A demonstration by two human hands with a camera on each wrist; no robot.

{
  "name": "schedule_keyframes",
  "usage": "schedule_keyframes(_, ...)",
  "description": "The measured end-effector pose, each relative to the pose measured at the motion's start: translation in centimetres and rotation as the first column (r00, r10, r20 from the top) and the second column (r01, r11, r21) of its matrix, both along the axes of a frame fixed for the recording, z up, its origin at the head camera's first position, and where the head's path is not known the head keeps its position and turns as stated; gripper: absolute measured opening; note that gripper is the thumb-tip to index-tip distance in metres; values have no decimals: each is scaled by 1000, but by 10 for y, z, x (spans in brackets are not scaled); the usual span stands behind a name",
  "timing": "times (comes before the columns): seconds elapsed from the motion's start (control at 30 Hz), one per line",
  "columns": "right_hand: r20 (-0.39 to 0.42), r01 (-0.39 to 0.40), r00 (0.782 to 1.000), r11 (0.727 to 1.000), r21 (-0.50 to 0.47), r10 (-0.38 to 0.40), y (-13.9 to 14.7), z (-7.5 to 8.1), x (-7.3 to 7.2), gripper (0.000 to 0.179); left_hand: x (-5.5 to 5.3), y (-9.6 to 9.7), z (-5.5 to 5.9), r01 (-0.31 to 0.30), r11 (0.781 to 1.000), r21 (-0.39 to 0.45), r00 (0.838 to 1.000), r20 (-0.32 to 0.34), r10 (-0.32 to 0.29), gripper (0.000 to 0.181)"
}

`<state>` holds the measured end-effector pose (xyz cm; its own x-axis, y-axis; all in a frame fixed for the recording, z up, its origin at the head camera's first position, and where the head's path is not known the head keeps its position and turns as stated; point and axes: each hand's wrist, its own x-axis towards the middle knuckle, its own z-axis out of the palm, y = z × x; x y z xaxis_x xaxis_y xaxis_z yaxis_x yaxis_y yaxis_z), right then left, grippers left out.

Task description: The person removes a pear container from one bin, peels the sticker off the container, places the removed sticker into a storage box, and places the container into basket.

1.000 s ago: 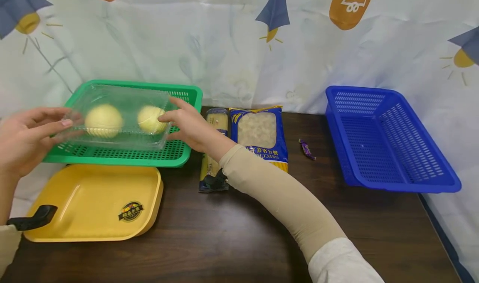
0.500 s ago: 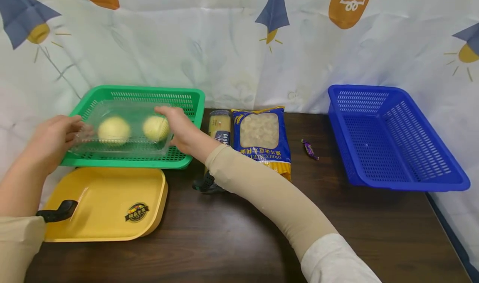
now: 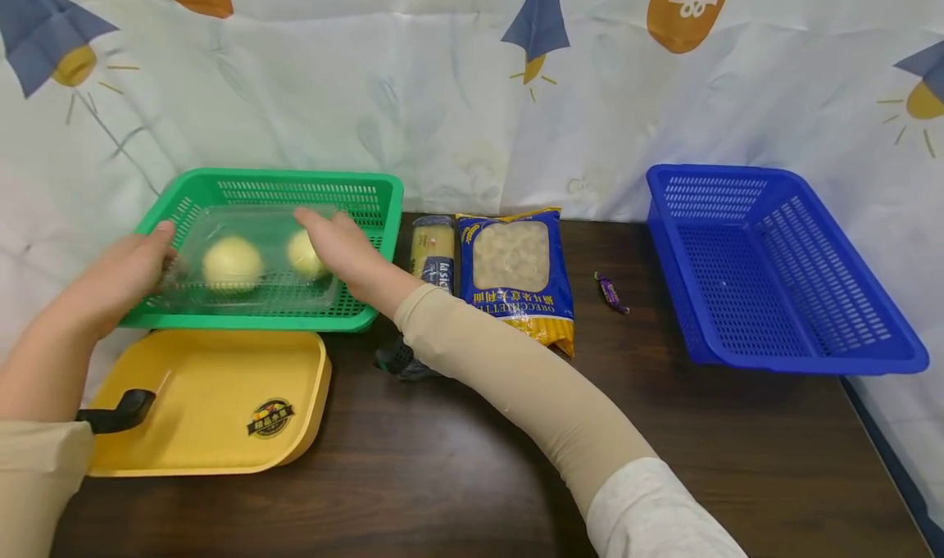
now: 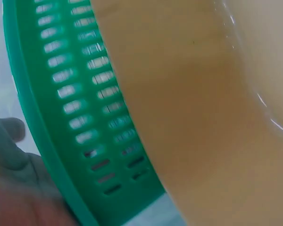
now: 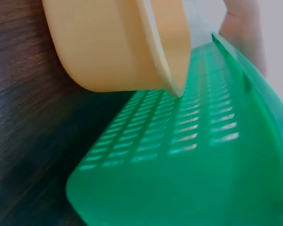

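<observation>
A clear plastic box (image 3: pixel 280 283) with two pale yellow round things (image 3: pixel 232 263) inside lies down in the green basket (image 3: pixel 361 320), its near edge close to the basket's front rim. At the box's left end my left hand (image 3: pixel 121 275) holds it, thumb uppermost and the other fingers mostly hidden. My right hand (image 3: pixel 342 251) grips the right end, with fingertips over the top and partly in front of one round thing. Beyond the basket's slotted wall, part of the left hand (image 4: pixel 14 160) shows blurred in the left wrist view.
In front of the green basket sits a yellow tray (image 3: pixel 184 427) with a black label. To the right lie a pasta packet (image 3: pixel 433 251), a blue and yellow orecchiette bag (image 3: pixel 512 255) and a purple wrapped candy (image 3: pixel 610 292). A blue basket (image 3: pixel 774 369) stands at the far right.
Both hands have lowered the clear box into the green basket and shifted it slightly right. The left thumb has lifted higher in the latest frame. The other objects stay put.
</observation>
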<state>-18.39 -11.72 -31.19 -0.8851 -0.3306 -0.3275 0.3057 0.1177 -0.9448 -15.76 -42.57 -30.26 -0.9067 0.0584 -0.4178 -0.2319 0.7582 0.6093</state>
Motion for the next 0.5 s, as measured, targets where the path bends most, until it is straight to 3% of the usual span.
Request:
schedule_keyframes(0.13,-84,-15,996,996,84,22,1,7,7,79,8,19,4,5,978,-207,988,-148,-36,98)
schedule_keyframes(0.23,-131,-46,990,993,106,60,7,14,11,76,19,44,7,-31,951,-308,951,-301,-66,92)
schedule_keyframes(0.37,-179,-89,978,992,92,105,17,25,15,73,36,84,13,-30,948,-316,899,-423,-112,85)
schedule_keyframes(0.5,-197,-119,972,990,75,132,28,34,20,71,50,121,21,36,964,-265,877,-454,-158,81)
